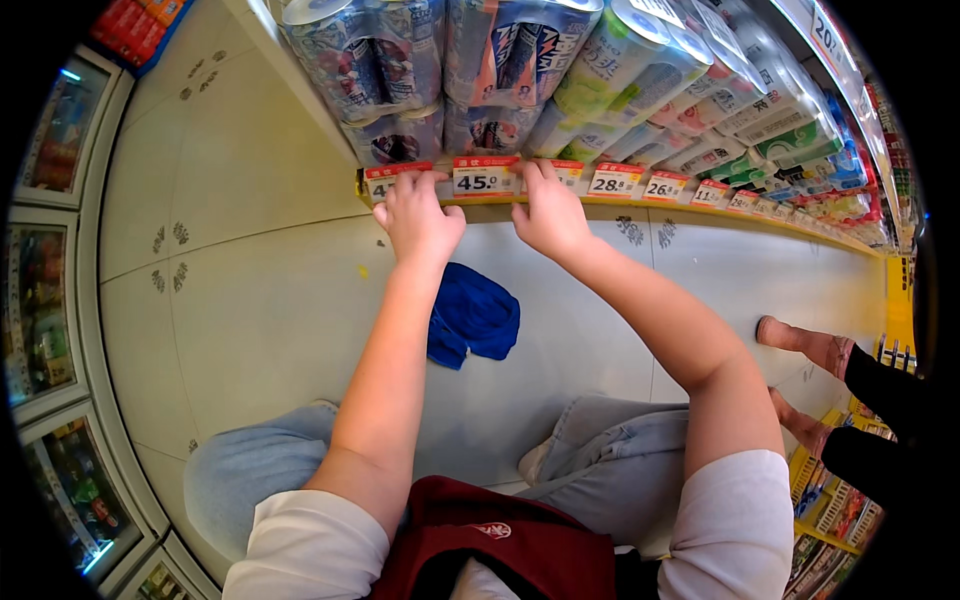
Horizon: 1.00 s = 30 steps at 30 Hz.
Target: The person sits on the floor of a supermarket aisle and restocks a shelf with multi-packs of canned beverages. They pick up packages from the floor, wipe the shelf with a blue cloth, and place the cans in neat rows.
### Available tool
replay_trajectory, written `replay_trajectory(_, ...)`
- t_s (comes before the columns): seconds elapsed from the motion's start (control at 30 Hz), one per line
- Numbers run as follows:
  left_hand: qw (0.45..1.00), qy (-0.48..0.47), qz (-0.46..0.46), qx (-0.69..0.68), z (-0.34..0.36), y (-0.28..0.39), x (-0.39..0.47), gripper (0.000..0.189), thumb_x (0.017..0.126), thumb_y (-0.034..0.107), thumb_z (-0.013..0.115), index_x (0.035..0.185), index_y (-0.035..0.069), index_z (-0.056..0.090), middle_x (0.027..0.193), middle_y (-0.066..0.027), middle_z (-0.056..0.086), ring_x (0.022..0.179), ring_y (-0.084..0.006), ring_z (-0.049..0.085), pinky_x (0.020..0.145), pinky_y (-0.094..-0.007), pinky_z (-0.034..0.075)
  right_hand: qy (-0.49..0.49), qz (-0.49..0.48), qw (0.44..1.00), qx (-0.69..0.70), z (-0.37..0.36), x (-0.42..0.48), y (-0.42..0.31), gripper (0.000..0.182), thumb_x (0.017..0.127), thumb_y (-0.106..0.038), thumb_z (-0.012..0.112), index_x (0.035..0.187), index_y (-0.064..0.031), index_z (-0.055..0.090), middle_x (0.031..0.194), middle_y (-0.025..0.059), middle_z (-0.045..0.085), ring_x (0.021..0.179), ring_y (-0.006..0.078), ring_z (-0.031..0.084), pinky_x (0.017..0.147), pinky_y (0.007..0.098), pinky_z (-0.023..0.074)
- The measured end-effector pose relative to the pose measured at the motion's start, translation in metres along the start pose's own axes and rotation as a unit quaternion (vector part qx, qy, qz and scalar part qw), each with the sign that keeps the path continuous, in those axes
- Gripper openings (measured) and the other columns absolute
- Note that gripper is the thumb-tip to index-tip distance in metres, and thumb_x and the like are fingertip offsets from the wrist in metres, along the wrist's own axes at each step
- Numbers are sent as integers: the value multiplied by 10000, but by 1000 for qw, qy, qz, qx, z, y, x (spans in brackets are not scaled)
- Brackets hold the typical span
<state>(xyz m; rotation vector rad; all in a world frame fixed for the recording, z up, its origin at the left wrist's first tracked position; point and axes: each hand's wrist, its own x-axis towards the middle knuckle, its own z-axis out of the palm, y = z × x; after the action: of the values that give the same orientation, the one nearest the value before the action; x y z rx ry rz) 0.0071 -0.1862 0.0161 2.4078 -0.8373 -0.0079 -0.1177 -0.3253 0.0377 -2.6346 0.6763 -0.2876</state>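
Both of my hands reach forward to the price strip along the front edge of the lowest shelf. My left hand [421,219] rests its fingertips on the strip, partly covering a price tag [379,189] at the left end. Fingers of my right hand [553,208] touch the strip over another tag [570,174]. Between the hands a red and white price tag [484,177] shows whole. Shrink-wrapped packs of drink cans [517,52] stand just behind the strip. A crumpled blue cloth [474,313] lies on the floor between my forearms.
More drink packs [780,97] fill the shelf to the right. Glass-door coolers [45,307] line the left side. A person in dark trousers [874,382] stands close at the right, beside a yellow rack of packaged goods [832,517]. My knees are bent over the tiled floor [262,315].
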Motion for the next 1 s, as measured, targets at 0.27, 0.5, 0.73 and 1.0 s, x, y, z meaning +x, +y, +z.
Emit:
replay_trajectory(0.27,1000,-4,-7,-1,-1,0,0,388,660,175,676,1048,171,658,1065,-44,581,1078,-259,531,925,-416,331,-18,-86,996,-23,-4,2,10,486,737,-21,581,1213,-33,487,1106,171,553,916,358,621,759,443,521)
replay_trajectory(0.5,1000,-4,-5,-2,-1,-5,-2,409,674,114,640,1071,208,657,1108,-43,576,1084,-269,526,939,-419,328,-29,-115,983,-141,-11,4,12,455,742,-33,592,1187,-71,507,1052,138,595,791,327,636,636,420,515)
replay_trajectory(0.73,999,32,-3,-11,3,-4,-9,432,682,85,633,1089,230,643,1106,-33,541,1058,-268,518,937,-421,325,-36,-105,976,-187,-12,5,9,464,746,-80,623,1194,-56,503,1020,117,591,784,298,649,631,409,517)
replay_trajectory(1.0,999,48,-3,-26,2,-4,-12,391,688,57,627,1044,214,670,1102,-39,534,1059,-259,491,916,-410,312,-55,-91,977,-186,-15,8,-4,408,750,-95,628,1131,-34,496,1014,125,566,798,313,646,647,430,521)
